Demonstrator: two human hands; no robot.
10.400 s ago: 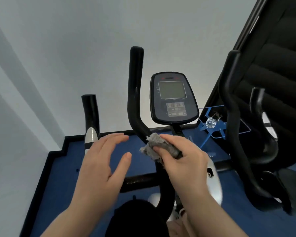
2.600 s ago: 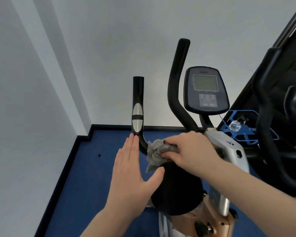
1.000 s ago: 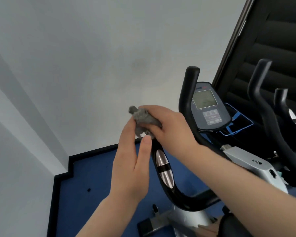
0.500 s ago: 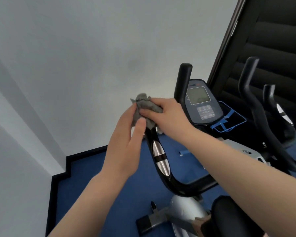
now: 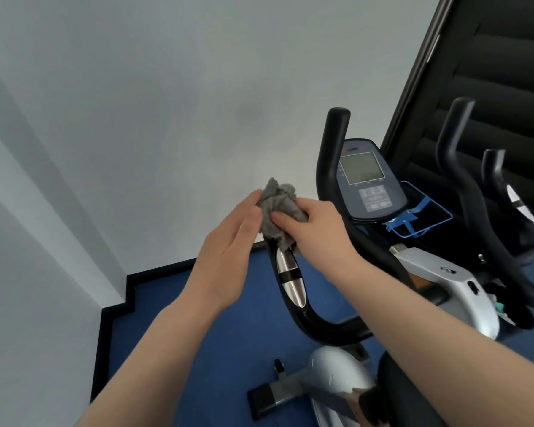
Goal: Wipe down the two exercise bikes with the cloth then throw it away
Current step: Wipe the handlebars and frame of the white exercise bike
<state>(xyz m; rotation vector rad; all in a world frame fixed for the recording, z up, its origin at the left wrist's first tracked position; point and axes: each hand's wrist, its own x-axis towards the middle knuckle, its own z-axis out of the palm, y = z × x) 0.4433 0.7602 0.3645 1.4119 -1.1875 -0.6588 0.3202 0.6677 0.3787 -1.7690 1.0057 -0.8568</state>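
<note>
A crumpled grey cloth (image 5: 277,208) is wrapped over the top of the near bike's left handlebar (image 5: 290,282), a black bar with a silver grip sensor. My right hand (image 5: 313,229) grips the cloth from the right. My left hand (image 5: 228,257) presses flat against the cloth's left side, fingers together. The near bike's right handlebar (image 5: 333,149) and its console (image 5: 370,183) stand behind my right hand. A second bike's black handlebars (image 5: 457,167) rise at the far right. The top of the left handlebar is hidden under the cloth.
A white wall fills the left and back, meeting blue floor (image 5: 198,334) at a black skirting (image 5: 130,291). A blue wire holder (image 5: 420,214) sits between the bikes. A black slatted panel (image 5: 490,72) leans at the upper right. The near bike's silver frame (image 5: 444,278) and black seat (image 5: 395,380) lie low right.
Both hands with the cloth have stayed at the top of the left handlebar; the cloth has bunched up a little higher between them. The view shifted slightly.
</note>
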